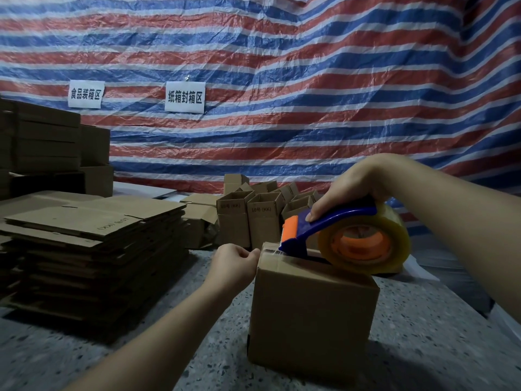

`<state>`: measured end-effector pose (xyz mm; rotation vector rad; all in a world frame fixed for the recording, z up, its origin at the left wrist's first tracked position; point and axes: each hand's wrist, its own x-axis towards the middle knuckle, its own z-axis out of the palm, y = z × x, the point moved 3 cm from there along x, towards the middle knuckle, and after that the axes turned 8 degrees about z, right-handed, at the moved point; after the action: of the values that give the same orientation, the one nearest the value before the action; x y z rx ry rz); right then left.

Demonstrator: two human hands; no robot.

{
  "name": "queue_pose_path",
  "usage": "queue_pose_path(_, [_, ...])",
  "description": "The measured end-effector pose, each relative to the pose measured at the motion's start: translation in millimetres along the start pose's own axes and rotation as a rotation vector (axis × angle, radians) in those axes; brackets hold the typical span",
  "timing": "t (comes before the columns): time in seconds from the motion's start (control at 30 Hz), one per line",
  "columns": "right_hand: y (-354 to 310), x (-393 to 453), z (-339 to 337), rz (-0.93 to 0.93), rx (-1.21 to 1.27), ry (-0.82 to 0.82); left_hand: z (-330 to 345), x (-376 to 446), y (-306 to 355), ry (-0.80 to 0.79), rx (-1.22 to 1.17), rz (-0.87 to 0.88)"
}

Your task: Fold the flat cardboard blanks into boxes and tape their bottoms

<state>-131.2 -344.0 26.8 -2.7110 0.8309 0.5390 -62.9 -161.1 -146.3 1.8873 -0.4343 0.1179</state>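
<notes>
A brown cardboard box [313, 311] stands closed on the speckled desk [423, 348]. The right hand [352, 187] grips a blue tape dispenser [332, 230] on top; the left hand [234, 263] pinches the tape end at its edge.

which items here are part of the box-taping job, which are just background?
In the job: box; tape dispenser, gripped by right hand; left hand pinching at the box's top edge; flat blanks; folded boxes.

Background: striped tarp; two paper signs; floor.
</notes>
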Motion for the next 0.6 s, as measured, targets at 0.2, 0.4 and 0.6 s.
queue_pose_path(0.2, [-1,2,-1,0.004,-0.004,-0.016,0,1,-4,-0.040,0.021,-0.015])
queue_pose_path(0.4, [-2,2,-1,0.003,-0.028,-0.006,-2,11,-12,-0.130,0.207,-0.070])
queue_pose_path(0.6, [-2,2,0,0.005,-0.019,0.007,-28,3,-24,0.060,0.153,0.099])
